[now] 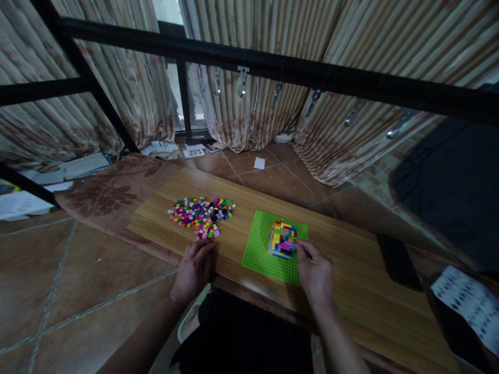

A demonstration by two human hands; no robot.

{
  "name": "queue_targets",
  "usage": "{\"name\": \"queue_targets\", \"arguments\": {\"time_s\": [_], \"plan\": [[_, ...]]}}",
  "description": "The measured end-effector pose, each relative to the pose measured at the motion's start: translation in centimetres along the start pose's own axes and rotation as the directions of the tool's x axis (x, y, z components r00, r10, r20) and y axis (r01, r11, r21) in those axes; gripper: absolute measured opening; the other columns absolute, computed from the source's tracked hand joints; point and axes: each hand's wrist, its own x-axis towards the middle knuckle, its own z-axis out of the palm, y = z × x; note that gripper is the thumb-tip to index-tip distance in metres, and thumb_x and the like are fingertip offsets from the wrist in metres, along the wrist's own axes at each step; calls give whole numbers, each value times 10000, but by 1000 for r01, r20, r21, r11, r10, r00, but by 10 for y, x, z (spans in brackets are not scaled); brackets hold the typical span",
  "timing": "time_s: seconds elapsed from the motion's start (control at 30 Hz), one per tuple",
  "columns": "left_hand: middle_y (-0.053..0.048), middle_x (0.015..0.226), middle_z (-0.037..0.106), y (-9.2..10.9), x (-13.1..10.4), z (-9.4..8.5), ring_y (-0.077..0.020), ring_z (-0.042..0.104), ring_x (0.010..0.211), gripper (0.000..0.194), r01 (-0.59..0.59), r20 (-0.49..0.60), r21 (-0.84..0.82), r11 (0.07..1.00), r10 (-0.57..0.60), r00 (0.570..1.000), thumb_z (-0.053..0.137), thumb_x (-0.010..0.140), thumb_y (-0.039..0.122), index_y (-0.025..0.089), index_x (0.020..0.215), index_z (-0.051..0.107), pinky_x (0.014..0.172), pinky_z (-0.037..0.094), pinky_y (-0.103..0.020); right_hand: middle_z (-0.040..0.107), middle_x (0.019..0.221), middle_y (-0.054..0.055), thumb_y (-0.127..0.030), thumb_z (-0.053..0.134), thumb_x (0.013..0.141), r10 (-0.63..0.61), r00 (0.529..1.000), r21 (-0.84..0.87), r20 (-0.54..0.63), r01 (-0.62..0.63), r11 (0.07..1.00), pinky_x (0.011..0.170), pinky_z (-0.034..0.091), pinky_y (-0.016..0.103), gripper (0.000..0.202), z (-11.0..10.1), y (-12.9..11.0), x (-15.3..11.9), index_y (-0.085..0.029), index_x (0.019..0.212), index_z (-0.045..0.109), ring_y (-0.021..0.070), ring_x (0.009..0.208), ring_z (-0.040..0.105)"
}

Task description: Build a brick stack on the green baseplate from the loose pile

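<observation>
A green studded baseplate (pixel 258 249) is lying flat and slightly turned. On the baseplate, around its middle, a blocky brick build (pixel 283 240) is sitting, showing yellow, red, green and purple on top. Left of the baseplate, loose multicoloured bricks (pixel 197 212) are spreading in an irregular heap, apart from it.
</observation>
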Motion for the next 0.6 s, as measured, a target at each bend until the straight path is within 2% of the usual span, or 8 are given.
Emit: {"name": "queue_targets", "arguments": {"time_s": [0.23,0.6], "plan": [[-96,1171,568,-2,-1,1,-222,548,1071,283,-7,0,5,1000,7,1000,422,902,153,193,1138,574,932,493,-408,745,938,109,-421,476,883,-14,1000,-13,13,14,1000,758,521,327,355,-1,-2,2,-171,913,725,226,795,702],[-96,1167,576,-4,-2,3,-226,553,1074,290,-7,-10,12,1000,7,1000,429,890,140,196,1130,584,925,505,-412,739,962,130,-386,437,904,-99,994,-53,40,101,993,796,540,357,377,1,0,0,-147,951,725,230,832,704]]}}
